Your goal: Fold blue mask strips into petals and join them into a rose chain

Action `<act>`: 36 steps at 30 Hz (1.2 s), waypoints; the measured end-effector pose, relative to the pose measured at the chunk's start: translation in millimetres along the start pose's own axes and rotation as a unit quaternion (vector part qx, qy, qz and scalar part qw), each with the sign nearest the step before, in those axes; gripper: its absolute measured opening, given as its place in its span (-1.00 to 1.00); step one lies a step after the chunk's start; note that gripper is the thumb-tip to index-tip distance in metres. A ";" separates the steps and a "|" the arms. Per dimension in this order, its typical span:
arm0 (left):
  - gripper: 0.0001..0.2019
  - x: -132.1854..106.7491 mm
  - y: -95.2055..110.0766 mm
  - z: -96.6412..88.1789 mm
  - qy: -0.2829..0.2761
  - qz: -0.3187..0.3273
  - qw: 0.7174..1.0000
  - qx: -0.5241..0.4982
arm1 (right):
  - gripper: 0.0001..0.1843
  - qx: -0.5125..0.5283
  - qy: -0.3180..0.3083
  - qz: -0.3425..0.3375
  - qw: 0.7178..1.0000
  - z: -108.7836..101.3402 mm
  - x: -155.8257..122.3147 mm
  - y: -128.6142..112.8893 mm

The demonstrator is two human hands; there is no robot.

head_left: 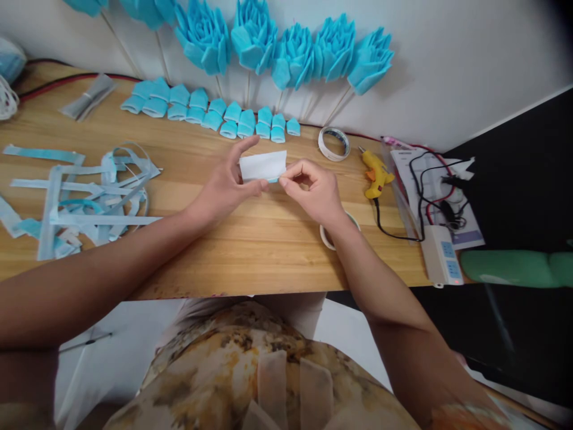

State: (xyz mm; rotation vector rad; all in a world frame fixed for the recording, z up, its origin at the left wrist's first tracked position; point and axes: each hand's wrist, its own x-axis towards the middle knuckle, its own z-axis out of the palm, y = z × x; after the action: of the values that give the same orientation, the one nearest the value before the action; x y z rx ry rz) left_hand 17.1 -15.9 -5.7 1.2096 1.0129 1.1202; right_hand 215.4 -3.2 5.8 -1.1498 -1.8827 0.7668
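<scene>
Between my two hands, above the table, is a small rectangular piece of white fabric (263, 165) with a blue edge showing along its bottom. My left hand (224, 182) grips its left end, the thumb along the lower edge and the index finger stretched up past the top. My right hand (313, 186) pinches the lower right corner between thumb and fingertips. Behind them lie rows of folded blue fabric petals (246, 122). Large blue fabric flowers (293, 57) on thin sticks lean against the wall.
Blue and white fabric strips (98, 191) are heaped at the left. A tape roll (333, 144) stands behind my right hand; another ring (327, 237) is partly under my right forearm. A yellow glue gun (376, 173), papers (465, 221) and a power strip (442, 255) with cables lie right.
</scene>
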 end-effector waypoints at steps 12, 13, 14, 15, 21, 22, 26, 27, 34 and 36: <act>-0.32 -0.1 3.9 1.5 0.028 -0.022 0.999 0.010 | -0.83 0.014 -0.015 0.015 1.000 0.6 -0.7 4.1; -0.31 0.0 3.9 1.3 0.031 -0.022 0.999 0.011 | -0.78 0.024 -0.019 0.019 0.999 0.1 -0.3 5.4; -0.30 0.2 3.6 1.1 0.032 -0.022 0.999 0.011 | -0.70 0.034 -0.024 0.021 0.999 -0.5 0.1 6.7; -0.29 0.4 3.2 0.9 0.033 -0.021 0.999 0.011 | -0.61 0.041 -0.031 0.022 0.998 -1.1 0.4 8.0; -0.28 -0.5 3.8 1.1 0.024 -0.004 0.999 0.029 | -0.30 0.033 -0.084 0.015 0.996 -2.9 -1.2 11.0; -0.28 -1.1 4.7 1.1 0.019 -0.002 0.999 0.036 | -0.32 0.033 -0.086 0.015 0.996 -2.6 -1.7 11.1; -0.25 -2.0 5.0 -0.2 0.006 -0.009 0.999 0.037 | -0.44 0.032 -0.079 0.031 0.996 -1.0 -1.9 13.0; -0.23 -1.6 4.1 -1.0 0.007 -0.010 0.999 0.034 | -0.45 0.032 -0.076 0.035 0.996 -0.6 -1.5 13.7; -0.17 2.6 -1.6 -7.4 0.006 -0.011 0.999 0.039 | -0.45 0.049 -0.076 0.038 0.995 1.6 -0.1 22.1; -0.19 5.0 -4.3 -9.7 0.025 0.003 0.999 0.044 | -0.44 0.053 -0.074 0.034 0.995 1.9 0.3 26.1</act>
State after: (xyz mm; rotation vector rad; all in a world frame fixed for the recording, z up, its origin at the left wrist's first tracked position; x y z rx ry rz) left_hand 8.9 -9.3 -10.9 1.2607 1.1073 1.1251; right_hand 225.0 7.4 -16.0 -1.1219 -1.9056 1.0023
